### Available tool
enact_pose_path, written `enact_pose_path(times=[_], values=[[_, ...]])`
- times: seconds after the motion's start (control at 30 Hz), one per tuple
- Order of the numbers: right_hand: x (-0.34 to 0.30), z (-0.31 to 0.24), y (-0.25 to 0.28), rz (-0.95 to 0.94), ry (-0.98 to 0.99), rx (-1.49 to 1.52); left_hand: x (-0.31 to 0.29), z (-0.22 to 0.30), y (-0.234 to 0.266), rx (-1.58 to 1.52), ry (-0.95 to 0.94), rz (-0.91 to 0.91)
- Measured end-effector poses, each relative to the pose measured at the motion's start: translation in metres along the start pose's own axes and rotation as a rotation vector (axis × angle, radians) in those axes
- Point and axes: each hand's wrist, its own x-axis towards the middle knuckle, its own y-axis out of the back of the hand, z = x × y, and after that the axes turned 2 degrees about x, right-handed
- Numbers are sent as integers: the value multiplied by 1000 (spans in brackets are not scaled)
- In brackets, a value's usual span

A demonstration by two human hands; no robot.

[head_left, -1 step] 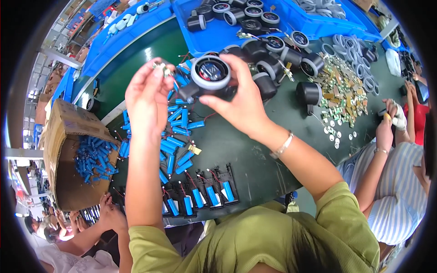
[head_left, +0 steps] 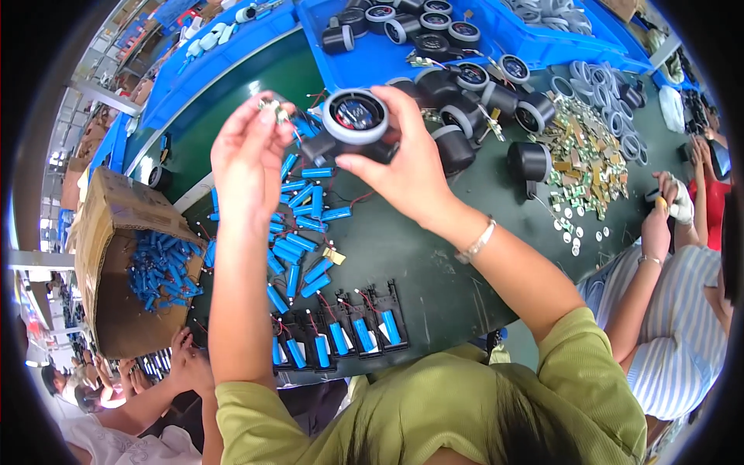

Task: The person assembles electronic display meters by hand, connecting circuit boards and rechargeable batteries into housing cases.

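My right hand point(head_left: 415, 159) grips a round black housing point(head_left: 333, 147) with a grey ring point(head_left: 335, 130) around its open face. Red and dark parts show inside the ring, and a short black neck points toward my left hand point(head_left: 252, 159). That hand pinches a small circuit board point(head_left: 277, 111) between thumb and fingertips, just left of the housing. Wires seem to run between board and neck, partly hidden by the fingers. Below both hands lie loose blue cylindrical batteries point(head_left: 314, 225). Nearer me, a row of black trays point(head_left: 395, 298) carries batteries with red leads.
A cardboard box point(head_left: 108, 271) of batteries stands at left. Behind are a blue bin point(head_left: 325, 66) and more black housings point(head_left: 529, 161). Circuit boards point(head_left: 593, 155) and grey rings point(head_left: 612, 120) are piled at right. Co-workers' hands point(head_left: 655, 225) appear at both sides.
Both hands have shifted slightly up and left, carrying the housing and the circuit board with them. The grips look the same.
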Motion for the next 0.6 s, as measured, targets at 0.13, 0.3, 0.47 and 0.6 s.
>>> enact_pose_path(times=[0.13,0.3,0.47,0.6], values=[[39,21,-22,-49,-89,111,54,6,22,68,7,82],[73,40,-38,6,218,-41,163,-9,91,100,0,153],[1,14,12,-422,2,101,200,-18,174,372,-18,320],[-69,11,59,-803,-251,-181,148,-25,133,947,151,497]])
